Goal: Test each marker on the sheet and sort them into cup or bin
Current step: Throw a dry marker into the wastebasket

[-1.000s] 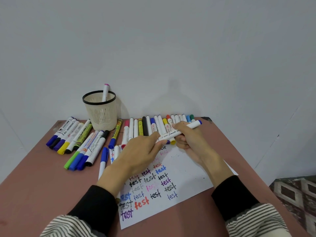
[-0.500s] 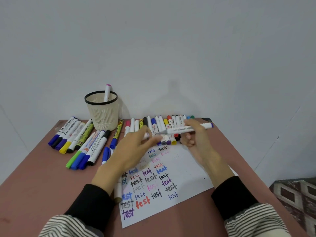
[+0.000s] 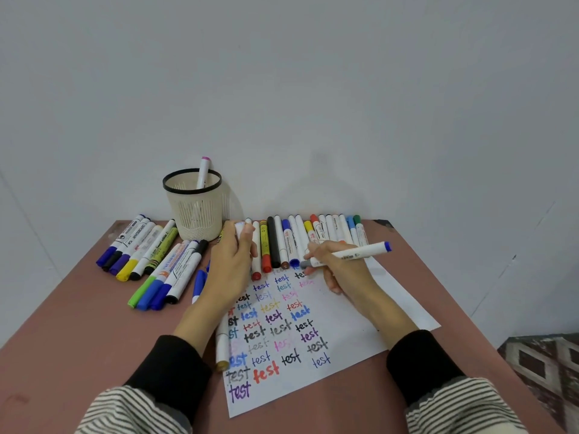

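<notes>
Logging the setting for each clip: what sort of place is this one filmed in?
Probably a home or small room set up as a desk corner: a small reddish-brown table pushed against a bare white wall, with patterned floor tiles at the lower right. Nothing shows more of the room.

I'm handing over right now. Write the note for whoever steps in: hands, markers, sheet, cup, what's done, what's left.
Right hand grips an uncapped white marker, tip low over the sheet near its top edge.
Left hand holds its cap.
Sheet carries many "test" words.
Cup holds one marker.
Left: write with this one, cap it, sort it, then work through the row above the sheet. No bin in view.
</notes>
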The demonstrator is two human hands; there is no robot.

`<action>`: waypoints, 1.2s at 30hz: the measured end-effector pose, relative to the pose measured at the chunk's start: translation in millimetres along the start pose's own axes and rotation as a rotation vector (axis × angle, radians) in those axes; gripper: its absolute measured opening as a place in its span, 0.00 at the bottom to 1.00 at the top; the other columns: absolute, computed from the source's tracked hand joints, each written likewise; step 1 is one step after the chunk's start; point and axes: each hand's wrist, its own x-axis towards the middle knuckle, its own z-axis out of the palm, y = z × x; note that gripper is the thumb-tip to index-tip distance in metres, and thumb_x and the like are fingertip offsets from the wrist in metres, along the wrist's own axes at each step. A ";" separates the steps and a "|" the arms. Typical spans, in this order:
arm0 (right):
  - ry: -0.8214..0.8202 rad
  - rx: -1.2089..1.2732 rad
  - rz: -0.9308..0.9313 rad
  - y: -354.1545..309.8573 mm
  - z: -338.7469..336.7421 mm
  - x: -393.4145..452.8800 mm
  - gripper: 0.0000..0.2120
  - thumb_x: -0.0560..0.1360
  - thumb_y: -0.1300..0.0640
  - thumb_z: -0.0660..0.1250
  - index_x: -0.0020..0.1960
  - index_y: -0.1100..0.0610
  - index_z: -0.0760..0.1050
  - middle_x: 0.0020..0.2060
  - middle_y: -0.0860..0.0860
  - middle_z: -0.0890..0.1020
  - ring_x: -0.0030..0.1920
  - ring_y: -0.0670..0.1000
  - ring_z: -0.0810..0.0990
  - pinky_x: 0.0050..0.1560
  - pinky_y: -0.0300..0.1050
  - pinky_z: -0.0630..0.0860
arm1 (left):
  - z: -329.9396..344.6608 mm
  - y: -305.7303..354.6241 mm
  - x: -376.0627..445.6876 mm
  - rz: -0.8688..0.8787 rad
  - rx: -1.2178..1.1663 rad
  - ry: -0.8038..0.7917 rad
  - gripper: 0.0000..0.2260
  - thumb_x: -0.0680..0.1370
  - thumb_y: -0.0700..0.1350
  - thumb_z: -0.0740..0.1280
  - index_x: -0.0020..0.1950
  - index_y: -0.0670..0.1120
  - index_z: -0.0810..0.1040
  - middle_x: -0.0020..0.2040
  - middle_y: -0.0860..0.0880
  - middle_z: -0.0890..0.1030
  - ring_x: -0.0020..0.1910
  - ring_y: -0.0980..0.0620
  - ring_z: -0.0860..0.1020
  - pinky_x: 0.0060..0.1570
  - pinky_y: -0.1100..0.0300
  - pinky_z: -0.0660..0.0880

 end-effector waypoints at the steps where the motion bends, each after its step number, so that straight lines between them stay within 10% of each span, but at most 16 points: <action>1: 0.018 -0.035 -0.019 1.6 1.8 -0.1 0.13 0.77 0.53 0.68 0.41 0.63 0.79 0.32 0.56 0.83 0.24 0.46 0.75 0.27 0.32 0.71 | 0.1 0.1 -0.4 0.001 0.007 -0.003 0.14 0.84 0.52 0.54 0.52 0.42 0.70 0.37 0.47 0.76 0.26 0.64 0.71 0.28 0.72 0.68; 19: 0.065 -0.186 0.009 13.1 5.0 3.1 0.17 0.76 0.62 0.68 0.29 0.60 0.72 0.23 0.57 0.75 0.31 0.55 0.76 0.47 0.36 0.77 | 2.4 -0.4 -0.7 -0.010 0.047 -0.024 0.13 0.83 0.53 0.55 0.42 0.49 0.67 0.37 0.50 0.76 0.29 0.66 0.73 0.29 0.73 0.69; 36: 0.107 -0.154 0.032 10.2 5.8 2.1 0.14 0.76 0.64 0.66 0.32 0.61 0.71 0.26 0.54 0.74 0.21 0.45 0.71 0.28 0.36 0.73 | 2.0 -0.7 -1.2 0.009 0.045 -0.028 0.12 0.83 0.52 0.56 0.42 0.49 0.68 0.37 0.52 0.76 0.31 0.69 0.74 0.31 0.74 0.69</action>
